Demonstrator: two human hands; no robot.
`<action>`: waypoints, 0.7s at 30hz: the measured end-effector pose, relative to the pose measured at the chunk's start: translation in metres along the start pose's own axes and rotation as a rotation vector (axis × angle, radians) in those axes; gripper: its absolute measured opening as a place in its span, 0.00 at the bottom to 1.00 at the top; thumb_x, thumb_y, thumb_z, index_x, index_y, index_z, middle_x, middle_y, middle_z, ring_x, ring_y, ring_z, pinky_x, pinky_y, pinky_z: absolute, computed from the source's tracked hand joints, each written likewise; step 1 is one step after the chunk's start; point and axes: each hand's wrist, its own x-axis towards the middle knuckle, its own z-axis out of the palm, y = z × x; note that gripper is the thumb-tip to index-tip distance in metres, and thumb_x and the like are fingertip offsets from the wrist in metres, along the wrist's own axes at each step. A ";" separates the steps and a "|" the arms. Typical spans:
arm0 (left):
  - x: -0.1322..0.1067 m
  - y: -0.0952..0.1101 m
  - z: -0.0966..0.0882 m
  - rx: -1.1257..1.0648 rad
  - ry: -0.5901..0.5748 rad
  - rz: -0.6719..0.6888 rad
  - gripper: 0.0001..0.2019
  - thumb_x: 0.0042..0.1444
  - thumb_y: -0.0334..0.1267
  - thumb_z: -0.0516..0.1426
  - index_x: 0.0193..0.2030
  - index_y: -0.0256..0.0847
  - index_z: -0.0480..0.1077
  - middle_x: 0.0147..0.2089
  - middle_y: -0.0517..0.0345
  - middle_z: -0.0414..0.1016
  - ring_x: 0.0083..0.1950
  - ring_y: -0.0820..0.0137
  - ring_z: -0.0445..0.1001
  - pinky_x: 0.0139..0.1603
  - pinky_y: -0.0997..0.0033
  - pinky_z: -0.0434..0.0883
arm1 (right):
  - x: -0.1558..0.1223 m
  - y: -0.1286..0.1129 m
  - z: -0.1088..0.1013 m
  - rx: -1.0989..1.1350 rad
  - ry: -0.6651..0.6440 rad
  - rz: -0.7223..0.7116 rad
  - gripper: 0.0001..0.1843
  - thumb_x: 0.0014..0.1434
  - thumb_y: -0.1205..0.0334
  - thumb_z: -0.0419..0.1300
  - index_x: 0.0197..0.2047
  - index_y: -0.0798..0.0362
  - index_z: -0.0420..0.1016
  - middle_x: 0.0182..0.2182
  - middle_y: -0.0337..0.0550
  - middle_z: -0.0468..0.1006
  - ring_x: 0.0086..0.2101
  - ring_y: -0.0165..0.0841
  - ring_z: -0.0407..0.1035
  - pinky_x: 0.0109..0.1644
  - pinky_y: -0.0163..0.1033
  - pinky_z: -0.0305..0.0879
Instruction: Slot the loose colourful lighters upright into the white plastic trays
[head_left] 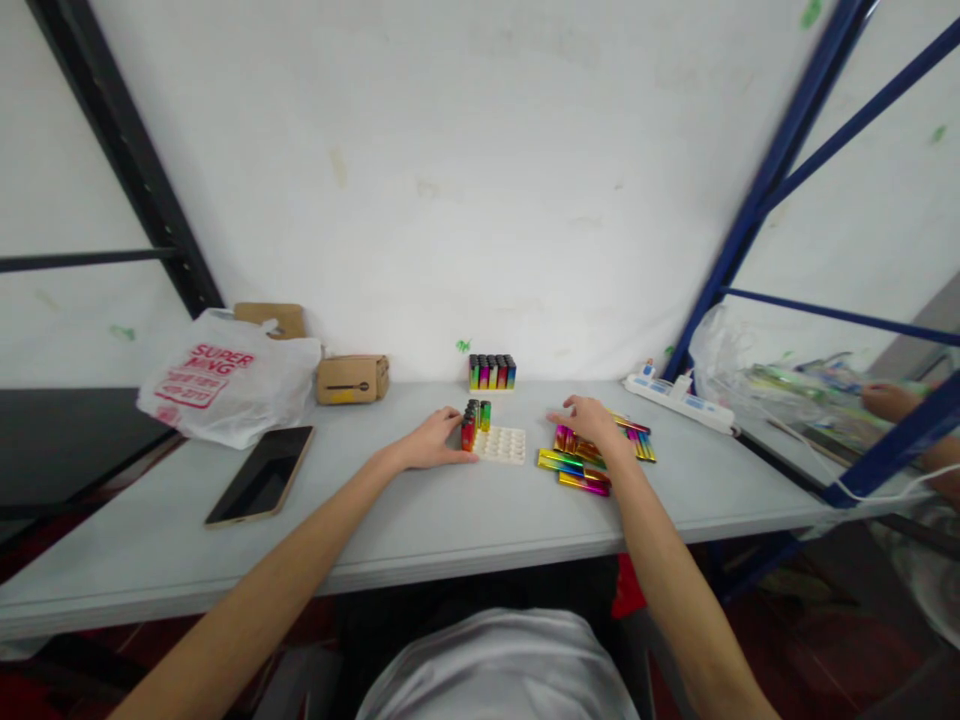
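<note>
My left hand is curved around the left side of a white tray with rows of round holes. Its thumb lies at the near corner, its fingers farther back. Several lighters with dark tops stand upright along the tray's left row, and a green-yellow lighter stands at the back row. My right hand hovers over or rests on a pile of shiny multicoloured lighters lying flat. Its thumb and forefinger are apart, with nothing seen between them; the other fingers are partly hidden.
A filled block of lighters stands against the wall. Leftward are a cardboard box, a white plastic bag and a phone. A power strip lies right, by a blue rack post. Another person's hand shows beyond it.
</note>
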 end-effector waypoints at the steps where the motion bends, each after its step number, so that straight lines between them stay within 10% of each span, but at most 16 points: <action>1: 0.000 0.000 0.000 -0.006 0.008 0.002 0.36 0.49 0.65 0.62 0.55 0.37 0.70 0.57 0.42 0.69 0.57 0.51 0.69 0.64 0.54 0.66 | -0.001 0.002 0.001 -0.003 -0.037 -0.012 0.32 0.56 0.37 0.64 0.51 0.56 0.79 0.40 0.56 0.83 0.42 0.44 0.76 0.47 0.42 0.67; 12: -0.001 0.006 -0.002 -0.024 0.040 -0.027 0.37 0.47 0.65 0.63 0.54 0.36 0.71 0.55 0.42 0.71 0.56 0.51 0.71 0.63 0.56 0.67 | -0.002 -0.020 0.013 0.096 -0.054 -0.214 0.11 0.59 0.59 0.64 0.42 0.56 0.82 0.38 0.52 0.84 0.38 0.40 0.77 0.44 0.39 0.67; 21: -0.001 0.006 -0.002 -0.019 0.041 -0.006 0.35 0.48 0.64 0.63 0.54 0.37 0.71 0.54 0.43 0.71 0.55 0.52 0.70 0.62 0.56 0.67 | -0.010 -0.043 0.007 0.813 0.046 -0.248 0.21 0.68 0.42 0.46 0.49 0.50 0.66 0.30 0.37 0.77 0.22 0.29 0.72 0.29 0.33 0.67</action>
